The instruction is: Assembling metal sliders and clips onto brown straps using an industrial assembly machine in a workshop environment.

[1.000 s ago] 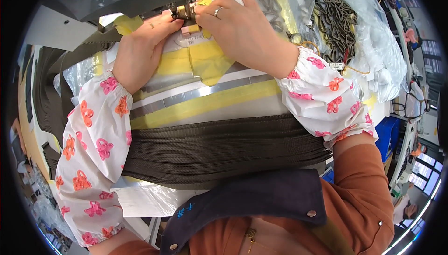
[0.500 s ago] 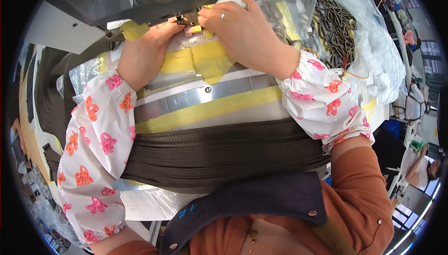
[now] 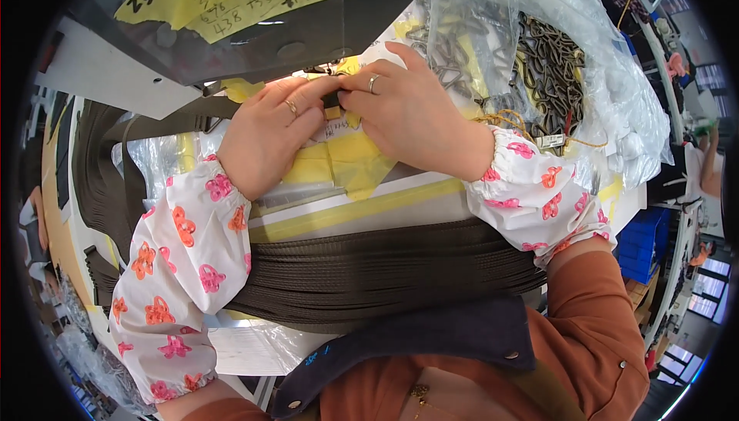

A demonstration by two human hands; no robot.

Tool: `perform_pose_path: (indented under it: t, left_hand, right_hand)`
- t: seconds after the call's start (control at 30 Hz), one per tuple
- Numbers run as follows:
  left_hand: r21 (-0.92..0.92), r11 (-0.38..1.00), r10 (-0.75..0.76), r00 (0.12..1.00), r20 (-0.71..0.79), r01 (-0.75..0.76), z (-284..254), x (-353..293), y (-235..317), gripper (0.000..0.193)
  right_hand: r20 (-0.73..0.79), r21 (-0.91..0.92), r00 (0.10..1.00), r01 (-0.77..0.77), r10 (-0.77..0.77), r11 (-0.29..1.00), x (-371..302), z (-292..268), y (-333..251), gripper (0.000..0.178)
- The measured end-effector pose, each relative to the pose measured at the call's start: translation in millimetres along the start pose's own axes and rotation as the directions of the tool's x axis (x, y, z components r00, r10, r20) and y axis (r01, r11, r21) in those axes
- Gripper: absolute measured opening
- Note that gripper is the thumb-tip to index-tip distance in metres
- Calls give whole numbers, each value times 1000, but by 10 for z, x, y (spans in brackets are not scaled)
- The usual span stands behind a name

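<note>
My left hand reaches in under the dark head of a sewing machine, its fingers bent and pressed together at the stitching spot. From the other side comes my right hand, thumb and forefinger pinched, its fingertips meeting those of the left. Between the fingertips a small dark piece of webbing shows; most of it is hidden by the fingers. More dark olive webbing strap runs in from the left behind my left wrist. Yellow tape covers the machine bed just below my hands.
A thick bundle of olive webbing lies across the front, close to my body. Further strap loops hang at the left. Metal loop-shaped fittings fill a clear plastic bag at the right. A blue crate stands beyond my right elbow.
My left hand has come rightward, and its fingers now touch the right hand's fingertips. The metal parts seen between the hands are now mostly covered. My view has shifted, showing more of the machine head.
</note>
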State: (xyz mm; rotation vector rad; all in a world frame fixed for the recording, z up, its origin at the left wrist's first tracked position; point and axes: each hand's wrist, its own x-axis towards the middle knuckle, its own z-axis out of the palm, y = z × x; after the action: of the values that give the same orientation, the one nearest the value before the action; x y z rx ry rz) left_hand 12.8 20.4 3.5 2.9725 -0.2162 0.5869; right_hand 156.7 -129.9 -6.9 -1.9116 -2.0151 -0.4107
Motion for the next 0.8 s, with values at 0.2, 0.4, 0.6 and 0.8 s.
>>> perform_pose_path:
  t: [0.2, 0.4, 0.6, 0.8]
  left_hand:
    - [35, 994, 99, 994, 39, -101, -11, -46, -45, 12]
    - [-46, 997, 56, 998, 19, -55, 4, -23, -86, 13]
    - [-72, 997, 33, 999, -38, -36, 47, 55, -28, 14]
    - [-104, 986, -137, 990, -39, 132, -31, -49, -1, 21]
  right_hand:
    - [17, 28, 1000, 15, -15, 1000, 17, -26, -46, 20]
    - [89, -52, 996, 10, -6, 999, 43, -92, -28, 22]
    - [252, -77, 967, -17, 36, 997, 54, -104, 32, 24]
    - [126, -44, 992, -9, 15, 999, 90, 31, 40, 14]
